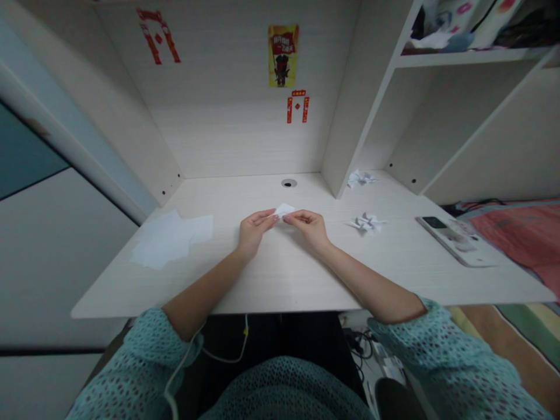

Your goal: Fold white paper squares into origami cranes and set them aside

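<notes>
Between both hands, just above the middle of the desk, is a small piece of folded white paper (284,208). My left hand (256,227) pinches its left side between thumb and fingers. On the right side, the thumb and fingertips of my right hand (310,226) close on the lower edge of the same paper. The fingertips cover part of it, so its exact folds cannot be made out. To the left lies a loose pile of white paper sheets (160,239). Several folded white paper pieces (367,223) lie in a small heap to the right.
Another heap of folded paper (361,178) sits by the upright divider (356,111). A phone-like white device (455,240) lies at the right of the desk (271,286). A round cable hole (289,183) is near the back panel. A white cable (245,344) hangs below the front edge.
</notes>
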The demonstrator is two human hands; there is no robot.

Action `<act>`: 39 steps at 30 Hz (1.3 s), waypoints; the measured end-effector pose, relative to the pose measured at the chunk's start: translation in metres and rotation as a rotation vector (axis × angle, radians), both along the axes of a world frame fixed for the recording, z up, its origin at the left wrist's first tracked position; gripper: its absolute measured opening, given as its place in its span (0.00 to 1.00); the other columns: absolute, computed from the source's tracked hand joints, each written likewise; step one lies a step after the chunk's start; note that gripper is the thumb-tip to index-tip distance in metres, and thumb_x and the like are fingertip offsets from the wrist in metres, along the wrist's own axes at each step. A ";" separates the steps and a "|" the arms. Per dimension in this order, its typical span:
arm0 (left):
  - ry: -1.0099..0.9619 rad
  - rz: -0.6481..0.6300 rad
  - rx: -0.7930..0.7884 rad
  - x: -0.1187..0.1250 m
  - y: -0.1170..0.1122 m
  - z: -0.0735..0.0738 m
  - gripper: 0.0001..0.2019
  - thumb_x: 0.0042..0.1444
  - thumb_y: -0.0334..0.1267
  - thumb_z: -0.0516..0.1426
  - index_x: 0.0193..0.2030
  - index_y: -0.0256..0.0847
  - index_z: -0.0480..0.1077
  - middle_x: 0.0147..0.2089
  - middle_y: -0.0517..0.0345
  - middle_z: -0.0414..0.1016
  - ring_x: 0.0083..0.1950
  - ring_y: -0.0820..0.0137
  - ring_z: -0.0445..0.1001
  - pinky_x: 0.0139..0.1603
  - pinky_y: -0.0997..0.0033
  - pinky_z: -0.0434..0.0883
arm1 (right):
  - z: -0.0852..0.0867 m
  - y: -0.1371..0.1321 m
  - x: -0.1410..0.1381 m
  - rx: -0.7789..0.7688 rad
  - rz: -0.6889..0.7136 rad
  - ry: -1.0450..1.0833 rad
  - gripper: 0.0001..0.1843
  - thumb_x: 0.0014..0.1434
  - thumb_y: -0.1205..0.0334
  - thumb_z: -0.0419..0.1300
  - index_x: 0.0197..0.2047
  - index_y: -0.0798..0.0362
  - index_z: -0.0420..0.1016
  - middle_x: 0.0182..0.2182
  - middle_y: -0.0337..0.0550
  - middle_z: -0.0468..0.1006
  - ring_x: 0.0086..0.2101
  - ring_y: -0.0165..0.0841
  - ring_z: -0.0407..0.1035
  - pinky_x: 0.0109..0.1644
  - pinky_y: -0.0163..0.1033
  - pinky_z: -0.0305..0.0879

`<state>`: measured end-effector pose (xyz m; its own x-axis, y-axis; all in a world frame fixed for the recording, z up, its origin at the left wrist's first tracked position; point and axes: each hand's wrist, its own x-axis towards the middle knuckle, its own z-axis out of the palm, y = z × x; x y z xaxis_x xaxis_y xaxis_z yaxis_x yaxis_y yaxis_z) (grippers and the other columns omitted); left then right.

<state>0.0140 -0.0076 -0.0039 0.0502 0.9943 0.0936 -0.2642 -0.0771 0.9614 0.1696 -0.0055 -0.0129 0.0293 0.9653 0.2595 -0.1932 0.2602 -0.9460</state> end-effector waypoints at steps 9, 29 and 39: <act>-0.062 -0.034 -0.089 0.001 -0.001 -0.001 0.20 0.44 0.37 0.64 0.46 0.36 0.73 0.43 0.50 0.77 0.44 0.69 0.75 0.53 0.66 0.67 | -0.001 0.000 -0.001 -0.050 -0.022 0.036 0.12 0.40 0.56 0.69 0.28 0.53 0.78 0.28 0.43 0.80 0.29 0.32 0.73 0.39 0.38 0.68; -0.022 0.102 -0.040 0.006 -0.002 -0.003 0.19 0.44 0.39 0.64 0.43 0.34 0.74 0.41 0.48 0.78 0.39 0.69 0.77 0.49 0.65 0.71 | -0.002 0.000 -0.004 -0.091 0.015 0.179 0.19 0.37 0.55 0.70 0.28 0.51 0.66 0.22 0.37 0.78 0.27 0.32 0.74 0.37 0.38 0.69; 0.143 -0.022 0.078 0.002 -0.003 -0.001 0.25 0.43 0.41 0.64 0.50 0.38 0.71 0.38 0.53 0.78 0.40 0.69 0.76 0.49 0.67 0.69 | -0.002 0.003 0.003 -0.023 -0.030 -0.026 0.21 0.38 0.49 0.69 0.28 0.51 0.64 0.20 0.37 0.76 0.26 0.34 0.74 0.34 0.38 0.68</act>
